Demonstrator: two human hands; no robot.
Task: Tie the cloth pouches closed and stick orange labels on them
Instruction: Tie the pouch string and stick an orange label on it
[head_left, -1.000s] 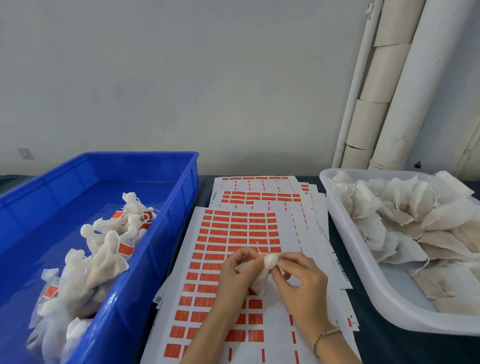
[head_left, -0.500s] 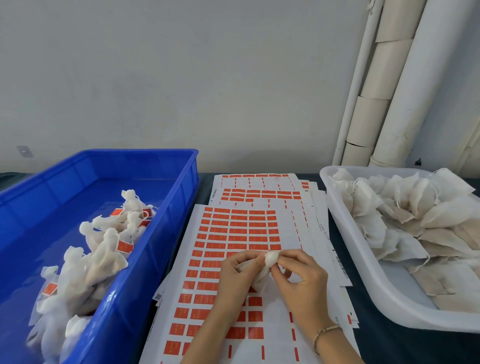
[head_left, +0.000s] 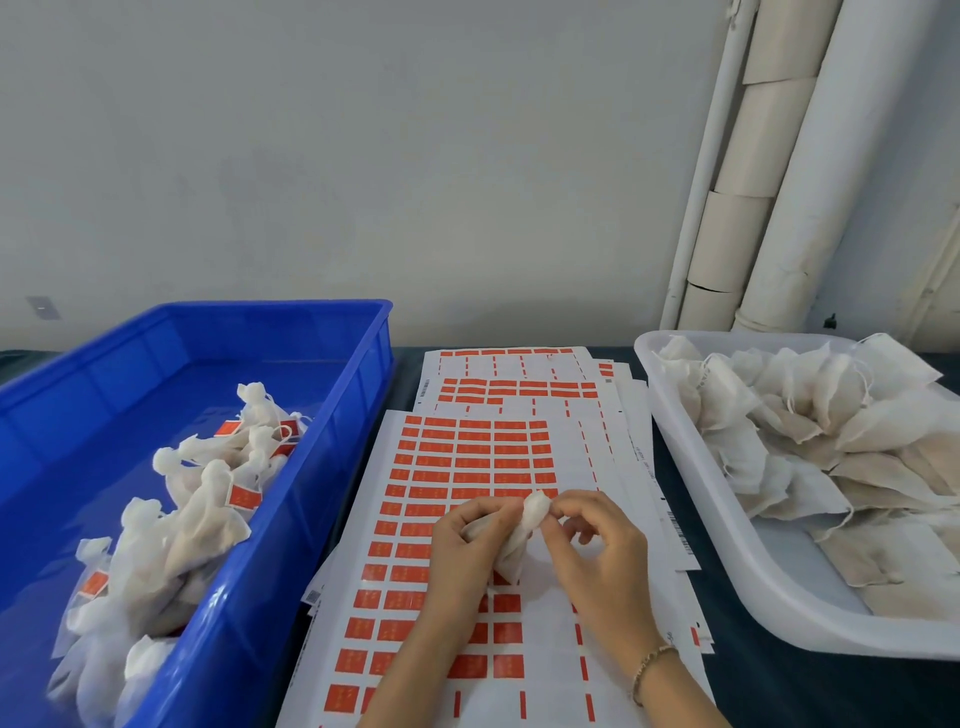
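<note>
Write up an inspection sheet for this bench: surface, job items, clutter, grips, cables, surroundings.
Surface: dark table, largely covered by bins and sheets.
Job's things: one cloth pouch held above the label sheets; tied pouches with orange labels lie in the blue bin on the left; untied pouches are piled in the white tray on the right.
Clutter: nothing seen.
Grips: left hand holds the pouch body; right hand pinches at its gathered top; bracelet on the right wrist.
Cables: nothing seen.
Surroundings: plain wall; pipes in the right corner.
</note>
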